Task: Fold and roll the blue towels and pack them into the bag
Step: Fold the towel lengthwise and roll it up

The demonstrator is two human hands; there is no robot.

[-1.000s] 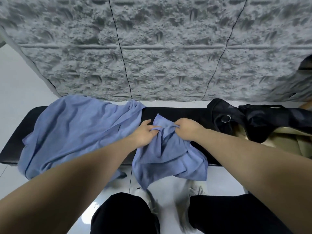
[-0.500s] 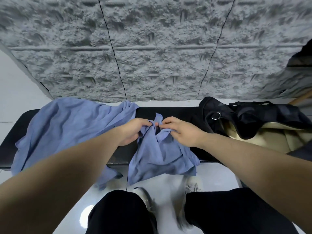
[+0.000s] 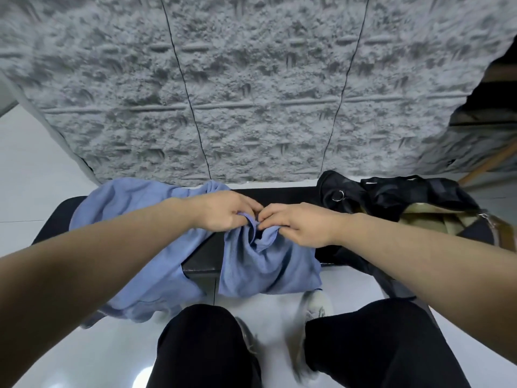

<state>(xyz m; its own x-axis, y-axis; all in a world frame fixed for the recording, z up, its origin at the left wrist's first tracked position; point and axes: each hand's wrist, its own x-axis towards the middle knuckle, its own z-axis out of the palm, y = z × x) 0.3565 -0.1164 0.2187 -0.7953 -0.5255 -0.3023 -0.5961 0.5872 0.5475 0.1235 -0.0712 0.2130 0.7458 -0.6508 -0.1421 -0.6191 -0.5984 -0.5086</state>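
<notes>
Head view. Left hand [image 3: 223, 210] and right hand [image 3: 296, 224] close together, fingertips nearly touching, each pinching the bunched top edge of the small blue towel [image 3: 265, 264]; fingers curled round cloth, likely gathering an edge to find the corners before a fold. Below the fingers, hanging crumpled over the front edge of the black bench [image 3: 201, 259], ribbed weave, creased, neither folded nor rolled. Left of the fingers, under the left forearm, a larger blue towel [image 3: 126, 214] spread loose across the bench and drooping toward the floor. Right of the fingers, well apart, the black bag [image 3: 391, 197], slumped, tan lining showing, no towel visible inside.
</notes>
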